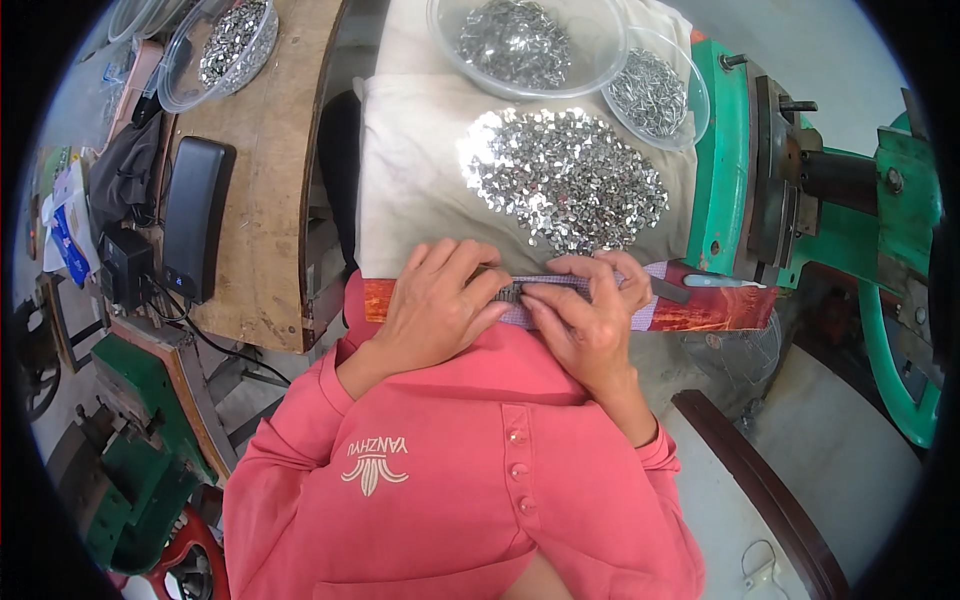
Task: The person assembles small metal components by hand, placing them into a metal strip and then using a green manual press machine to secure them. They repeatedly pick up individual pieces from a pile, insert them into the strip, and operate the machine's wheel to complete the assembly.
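Note:
At the front edge of a cloth-covered work surface, my left hand [432,305] and my right hand [590,322] meet with curled fingers. Between their fingertips lies a small dark ridged metal strip [510,292]. My left thumb and forefinger close on its left end, while the right thumb and forefinger pinch at its other end. How far it runs under the fingers is hidden. A dark flat bar end [670,291] sticks out right of my right hand. Just beyond the hands, a loose pile of small shiny metal pieces [570,180] is spread on the pale cloth [410,190].
Beyond the pile stand a large clear tub [440,45] and a smaller clear bowl [703,105] of metal parts. A green machine [722,170] borders the right side. On the wooden table [270,200] to the left are a black power bank [198,220] and another tub [262,55].

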The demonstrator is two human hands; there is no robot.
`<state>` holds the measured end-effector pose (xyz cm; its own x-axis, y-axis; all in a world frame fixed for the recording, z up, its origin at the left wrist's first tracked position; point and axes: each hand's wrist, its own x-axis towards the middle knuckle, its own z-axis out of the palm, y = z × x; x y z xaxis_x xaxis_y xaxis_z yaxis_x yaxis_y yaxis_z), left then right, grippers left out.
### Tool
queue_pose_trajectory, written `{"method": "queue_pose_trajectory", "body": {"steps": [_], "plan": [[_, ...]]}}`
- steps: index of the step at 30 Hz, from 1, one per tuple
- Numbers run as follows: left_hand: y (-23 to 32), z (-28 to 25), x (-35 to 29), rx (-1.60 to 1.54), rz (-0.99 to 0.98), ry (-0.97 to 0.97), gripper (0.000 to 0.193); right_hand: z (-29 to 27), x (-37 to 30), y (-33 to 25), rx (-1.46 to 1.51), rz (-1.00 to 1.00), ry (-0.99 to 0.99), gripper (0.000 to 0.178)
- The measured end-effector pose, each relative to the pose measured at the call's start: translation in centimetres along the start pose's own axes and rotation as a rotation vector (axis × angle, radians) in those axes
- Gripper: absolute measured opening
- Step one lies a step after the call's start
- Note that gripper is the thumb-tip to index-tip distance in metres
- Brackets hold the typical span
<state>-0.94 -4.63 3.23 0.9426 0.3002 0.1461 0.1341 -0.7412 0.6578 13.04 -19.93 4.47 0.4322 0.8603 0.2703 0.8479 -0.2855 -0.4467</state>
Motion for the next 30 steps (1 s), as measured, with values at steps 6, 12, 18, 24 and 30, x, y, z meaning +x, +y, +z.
{"method": "queue_pose_trajectory", "body": {"steps": [6,12,18,24,30], "plan": [[-0.2,-0.6,-0.5,-0.015,-0.03,0.01,0.026,0.8,2.6,1.9,-0.058,-0.018,0.038,0.017],[0.0,-0.9,-0.6,-0.062,-0.045,0.052,0.022,0.8,4.6,1.5,-0.119,-0.115,-0.016,0.011],[0.2,-0.1,-0.1,-0.065,-0.002,0.059,0.017,0.6,3.1,1.1,-0.086,-0.117,0.054,0.012],[0.0,0.3,-0.1,-0.077,0.007,0.058,0.013,0.3,-0.5,0.0,-0.002,-0.047,-0.003,0.015],[0.0,-0.1,-0.3,-0.121,-0.037,0.079,0.026,0.8,2.1,1.4,-0.052,-0.053,0.063,0.016]]}}
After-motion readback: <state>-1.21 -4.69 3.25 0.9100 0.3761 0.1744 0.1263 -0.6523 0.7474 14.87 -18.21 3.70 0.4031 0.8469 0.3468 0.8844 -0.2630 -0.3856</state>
